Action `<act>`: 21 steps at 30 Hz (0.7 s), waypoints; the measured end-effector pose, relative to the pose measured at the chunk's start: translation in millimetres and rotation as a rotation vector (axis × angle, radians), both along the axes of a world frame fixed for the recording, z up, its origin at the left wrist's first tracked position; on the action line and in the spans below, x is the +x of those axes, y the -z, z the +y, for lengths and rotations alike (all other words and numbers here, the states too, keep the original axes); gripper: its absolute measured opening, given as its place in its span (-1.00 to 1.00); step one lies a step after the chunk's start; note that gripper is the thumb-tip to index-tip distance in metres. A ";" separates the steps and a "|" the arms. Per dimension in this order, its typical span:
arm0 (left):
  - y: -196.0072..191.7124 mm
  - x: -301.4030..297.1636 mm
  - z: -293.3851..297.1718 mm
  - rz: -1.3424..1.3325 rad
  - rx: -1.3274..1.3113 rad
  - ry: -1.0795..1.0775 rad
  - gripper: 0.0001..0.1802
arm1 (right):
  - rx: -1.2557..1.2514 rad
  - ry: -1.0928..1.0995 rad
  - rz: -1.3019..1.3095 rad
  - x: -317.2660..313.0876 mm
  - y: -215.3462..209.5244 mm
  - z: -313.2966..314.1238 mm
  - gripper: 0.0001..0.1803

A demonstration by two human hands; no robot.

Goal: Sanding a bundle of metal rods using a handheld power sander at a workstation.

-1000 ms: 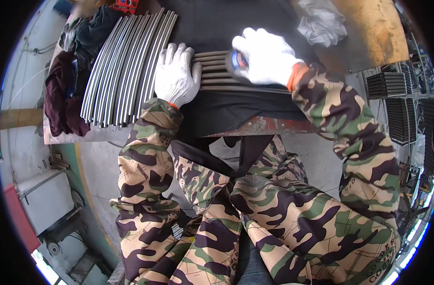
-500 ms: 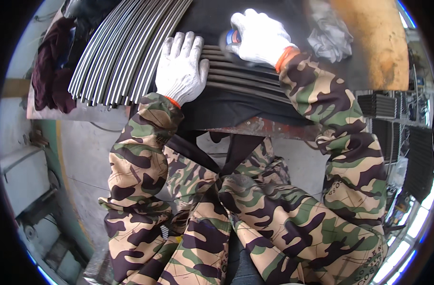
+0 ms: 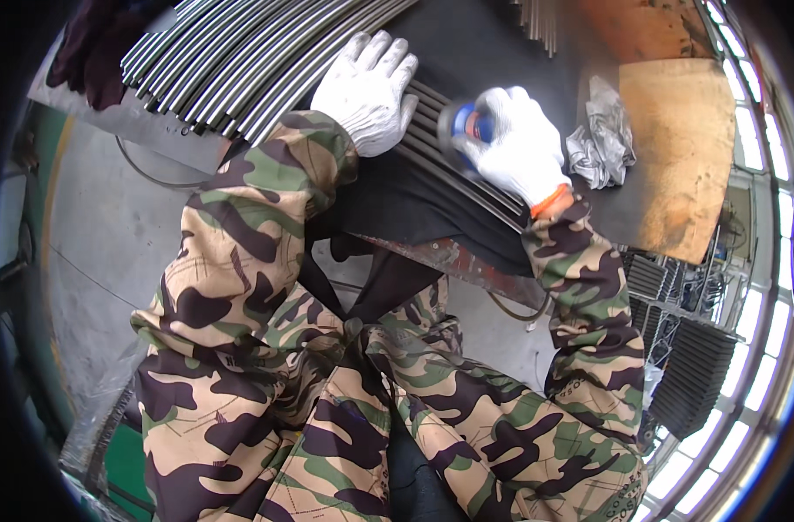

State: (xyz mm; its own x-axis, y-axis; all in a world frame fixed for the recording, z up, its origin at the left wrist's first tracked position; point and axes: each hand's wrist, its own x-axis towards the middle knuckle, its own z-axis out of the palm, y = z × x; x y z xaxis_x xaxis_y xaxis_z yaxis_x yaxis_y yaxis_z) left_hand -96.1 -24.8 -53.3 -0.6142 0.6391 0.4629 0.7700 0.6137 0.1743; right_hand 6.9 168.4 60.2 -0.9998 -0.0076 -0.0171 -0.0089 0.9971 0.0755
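My left hand, in a white knit glove, lies flat with fingers stretched across the near ends of several thin dark metal rods. These rods rest side by side on a black cloth. To its right, my right hand, also gloved in white with an orange cuff, is closed round a blue and grey round object. Motion blurs that object, so its exact kind does not show. It sits over the rods; whether it touches them I cannot tell.
Beyond my left hand lies a wide row of shinier metal rods. A crumpled grey-white rag is right of my right hand, beside a tan board. Dark red cloth lies far left. Stacked dark rods stand on racks at the right.
The whole view has turned and shifted. My right hand, with the round object, now sits nearer me along the rods. My left hand stays flat on them.
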 end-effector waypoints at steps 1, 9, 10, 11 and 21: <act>-1.2 -0.4 0.9 -0.001 0.007 -0.010 -0.41 | 0.007 -0.010 -0.001 -0.4 0.3 2.6 -0.49; -0.4 8.2 -5.2 -0.014 -0.027 -0.022 -0.39 | 0.025 0.062 0.012 -20.3 2.3 -0.6 -0.46; 0.7 6.9 -4.7 -0.019 -0.028 -0.027 -0.39 | 0.044 0.022 0.006 -17.9 1.7 -7.1 -0.45; 0.9 5.0 -0.9 -0.022 -0.021 -0.020 -0.39 | 0.023 0.005 -0.014 -15.8 1.6 -8.3 -0.45; 11.5 -17.8 20.1 0.053 0.031 -0.053 -0.44 | 0.039 -0.004 0.031 -13.7 9.3 -2.8 -0.48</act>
